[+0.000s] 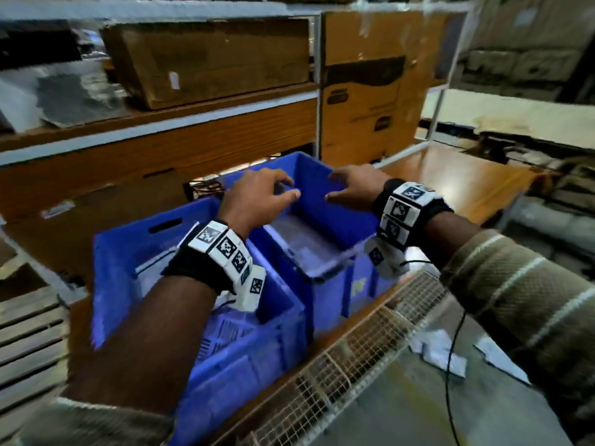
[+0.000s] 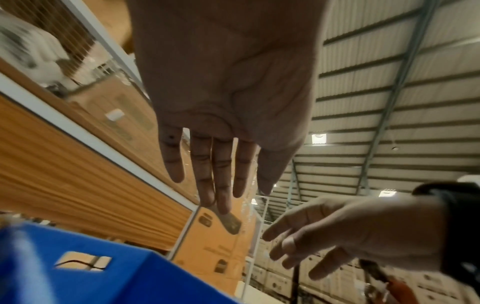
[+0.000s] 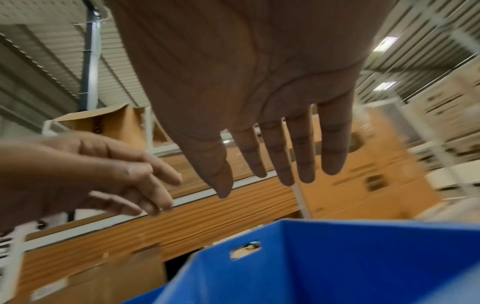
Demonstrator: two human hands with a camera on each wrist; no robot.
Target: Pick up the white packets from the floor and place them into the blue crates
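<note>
The packets point(image 1: 444, 352) lay on the floor point(image 1: 418, 413) at the lower right of the head view, a loose scatter of white pieces beside the mesh panel point(image 1: 354, 349); blur prevented a count. A further packet point(image 1: 309, 249) appeared to lie flat in the right crate point(image 1: 328, 284), and printed white sheets showed in the left crate point(image 1: 128, 259), though their nature could not be confirmed. Your hands were both over the right crate, well apart from the floor scatter. Your left hand point(image 1: 257, 201) hovered above the near left part of that crate with fingers loosely spread and nothing in it; the left wrist view showed the palm bare and the fingers point(image 2: 223, 174) straight. Your right hand point(image 1: 354, 191) hovered near the crate's far right corner, fingers likewise extended and empty, as the right wrist view confirmed point(image 3: 285, 154). The governing relation was this: the remaining packets lay behind and to the right of both hands, low on the floor on your right side, so the right hand was the nearer one. Their long axes could not be determined. Judged from this layout, the next reach required you to withdraw from the crate and turn down and right.
</note>
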